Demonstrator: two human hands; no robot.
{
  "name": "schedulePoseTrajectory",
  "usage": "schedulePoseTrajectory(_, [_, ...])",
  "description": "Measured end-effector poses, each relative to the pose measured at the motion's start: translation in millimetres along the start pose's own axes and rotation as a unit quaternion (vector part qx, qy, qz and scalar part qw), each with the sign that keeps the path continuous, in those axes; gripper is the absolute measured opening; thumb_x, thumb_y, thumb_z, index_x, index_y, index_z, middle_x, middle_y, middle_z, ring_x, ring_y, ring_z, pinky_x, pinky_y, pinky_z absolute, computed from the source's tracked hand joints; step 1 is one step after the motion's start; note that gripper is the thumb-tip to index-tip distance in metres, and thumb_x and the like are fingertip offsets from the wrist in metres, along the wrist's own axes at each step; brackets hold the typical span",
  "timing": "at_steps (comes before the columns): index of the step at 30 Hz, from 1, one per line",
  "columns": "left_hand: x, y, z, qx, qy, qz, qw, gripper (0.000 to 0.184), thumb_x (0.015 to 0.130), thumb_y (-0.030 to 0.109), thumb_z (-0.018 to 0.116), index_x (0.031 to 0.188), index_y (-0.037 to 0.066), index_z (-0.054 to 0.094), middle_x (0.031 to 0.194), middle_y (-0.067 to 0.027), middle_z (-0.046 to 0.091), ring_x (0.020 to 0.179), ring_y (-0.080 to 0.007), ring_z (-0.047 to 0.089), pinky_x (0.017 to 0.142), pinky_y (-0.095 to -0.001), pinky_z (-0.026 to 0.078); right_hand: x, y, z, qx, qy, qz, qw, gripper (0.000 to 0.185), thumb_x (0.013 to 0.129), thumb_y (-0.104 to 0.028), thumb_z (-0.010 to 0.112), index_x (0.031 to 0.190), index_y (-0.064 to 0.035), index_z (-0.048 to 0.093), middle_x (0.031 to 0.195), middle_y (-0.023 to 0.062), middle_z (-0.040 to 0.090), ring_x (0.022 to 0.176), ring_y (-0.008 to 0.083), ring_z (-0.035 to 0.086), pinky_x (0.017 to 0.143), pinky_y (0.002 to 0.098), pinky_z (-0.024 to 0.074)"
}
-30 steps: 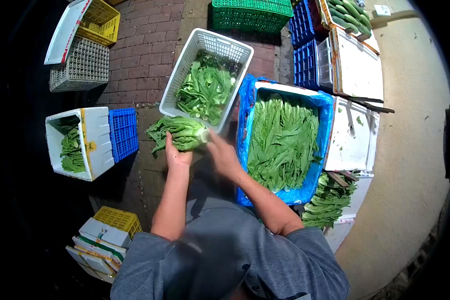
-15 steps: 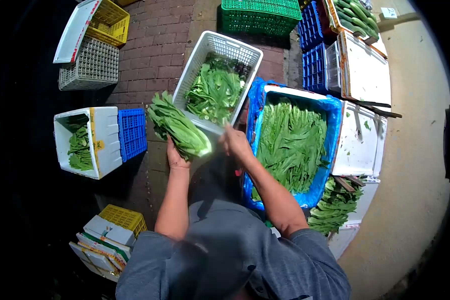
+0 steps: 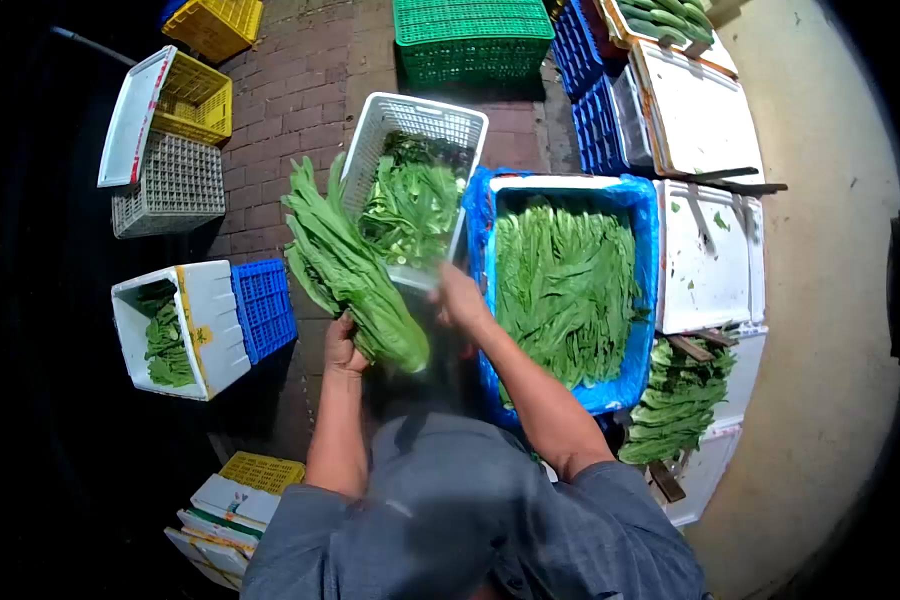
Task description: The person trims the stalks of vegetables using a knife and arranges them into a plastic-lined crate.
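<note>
A long leafy green head (image 3: 355, 275) lies across my left hand (image 3: 344, 346), whose fingers hold it near its base. Its leaves point up and left, and the pale base points down and right. To the right of that base is my right hand (image 3: 457, 298), blurred, near the front rim of the white crate; its fingers look bent, and anything in them is too blurred to tell. Loose leaves and cut pieces (image 3: 410, 210) lie in the white crate (image 3: 375, 128). Rows of leafy greens (image 3: 567, 290) fill the blue-lined box (image 3: 643, 270) at my right.
A green crate (image 3: 475, 45) stands beyond. On the left are a grey crate (image 3: 170, 190), a white foam box (image 3: 215, 335) with greens and a blue crate (image 3: 263, 308). On the right are foam lids (image 3: 708, 265) and piled greens (image 3: 678, 400).
The leafy head in my left hand has swung from lying sideways to pointing up and left, showing its full length. My right hand stays near its base. The whole view has shifted slightly.
</note>
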State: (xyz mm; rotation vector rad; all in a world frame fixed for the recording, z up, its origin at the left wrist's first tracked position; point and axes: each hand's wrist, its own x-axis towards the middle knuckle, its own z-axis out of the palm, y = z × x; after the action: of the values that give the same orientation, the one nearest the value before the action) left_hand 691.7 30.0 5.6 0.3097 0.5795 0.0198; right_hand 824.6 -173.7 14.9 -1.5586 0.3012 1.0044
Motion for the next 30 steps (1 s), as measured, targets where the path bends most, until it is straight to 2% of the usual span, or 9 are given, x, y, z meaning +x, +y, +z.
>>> schedulePoseTrajectory(1, [-3,5,1,-0.020,0.003,-0.029,0.999,0.061,0.082,0.021,0.079,0.133,-0.001,0.054,0.128,-0.0151,0.063,0.118,-0.0337,0.060,0.104,-0.0502,0.048,-5,-3,-3,0.023,0.006,0.004,1.000,0.054,0.102,-0.047,0.040,0.138,-0.0091,0.056,0.078,0.0059,0.062,0.061,0.0158,0.058,0.044,0.0319,0.0446])
schedulePoseTrajectory(5, [-9,21,-1,0.097,-0.008,0.015,0.995,0.064,0.082,0.022,0.078,0.136,0.001,0.052,0.130,-0.0132,0.062,0.117,-0.0330,0.061,0.103,-0.0487,0.049,-39,22,-18,-0.063,-0.038,-0.155,0.985,0.050,0.097,-0.038,0.054,0.134,-0.0040,0.058,0.109,0.0122,0.069,0.095,0.0221,0.067,0.084,0.0350,0.0550])
schedulePoseTrajectory(6, [-12,21,3,0.136,0.009,0.016,0.991,0.066,0.081,0.021,0.078,0.137,0.002,0.051,0.131,-0.0121,0.061,0.117,-0.0322,0.060,0.102,-0.0475,0.049,-62,9,-19,-0.082,-0.038,-0.113,0.989,0.050,0.094,-0.034,0.060,0.131,-0.0002,0.059,0.122,0.0145,0.067,0.113,0.0229,0.063,0.102,0.0351,0.0466])
schedulePoseTrajectory(11, [0,-40,85,0.346,-0.063,-0.065,0.934,0.074,0.077,0.022,0.080,0.140,0.000,0.046,0.131,-0.0121,0.059,0.117,-0.0292,0.060,0.099,-0.0428,0.049,-113,34,-43,-0.034,0.034,-0.266,0.963,0.064,0.086,-0.027,0.075,0.136,0.0066,0.051,0.123,0.0168,0.064,0.110,0.0213,0.062,0.095,0.0344,0.0498])
schedulePoseTrajectory(15, [8,-113,126,0.415,-0.166,-0.162,0.880,0.075,0.076,0.027,0.084,0.135,-0.001,0.048,0.126,-0.0116,0.060,0.113,-0.0273,0.060,0.096,-0.0408,0.050,-184,36,-104,-0.061,0.115,-0.197,0.972,0.059,0.081,-0.035,0.079,0.123,0.0003,0.057,0.100,0.0174,0.068,0.085,0.0218,0.063,0.077,0.0365,0.0507])
schedulePoseTrajectory(23, [-35,-309,226,0.611,-0.290,-0.306,0.669,0.054,0.081,0.027,0.076,0.122,-0.003,0.056,0.106,-0.0088,0.066,0.091,-0.0185,0.063,0.077,-0.0319,0.051,-300,168,-196,0.232,0.310,-0.211,0.897,0.068,0.084,-0.020,0.078,0.140,0.0043,0.048,0.124,0.0143,0.065,0.113,0.0186,0.058,0.101,0.0336,0.0448])
schedulePoseTrajectory(28, [-78,-458,250,0.613,-0.381,-0.391,0.572,0.041,0.088,0.021,0.069,0.121,-0.001,0.057,0.104,-0.0075,0.067,0.089,-0.0165,0.063,0.078,-0.0307,0.051,-391,222,-251,0.352,0.432,-0.169,0.813,0.054,0.089,-0.017,0.072,0.139,-0.0065,0.053,0.102,0.0016,0.067,0.070,0.0038,0.056,0.053,0.0217,0.0462])
schedulePoseTrajectory(29, [-93,-491,255,0.605,-0.385,-0.398,0.572,0.041,0.089,0.021,0.069,0.121,-0.001,0.058,0.104,-0.0074,0.068,0.090,-0.0162,0.063,0.079,-0.0303,0.050,-393,246,-261,0.383,0.438,-0.260,0.770,0.057,0.092,-0.029,0.072,0.138,-0.0023,0.052,0.113,0.0060,0.066,0.097,0.0137,0.061,0.088,0.0303,0.0504])
schedulePoseTrajectory(30, [-114,-519,274,0.608,-0.388,-0.415,0.554,0.041,0.090,0.019,0.068,0.124,0.000,0.057,0.105,-0.0074,0.068,0.094,-0.0156,0.063,0.083,-0.0309,0.050,-400,265,-272,0.393,0.473,-0.247,0.749,0.056,0.093,-0.028,0.071,0.139,-0.0026,0.051,0.110,0.0044,0.066,0.092,0.0117,0.061,0.080,0.0281,0.0512])
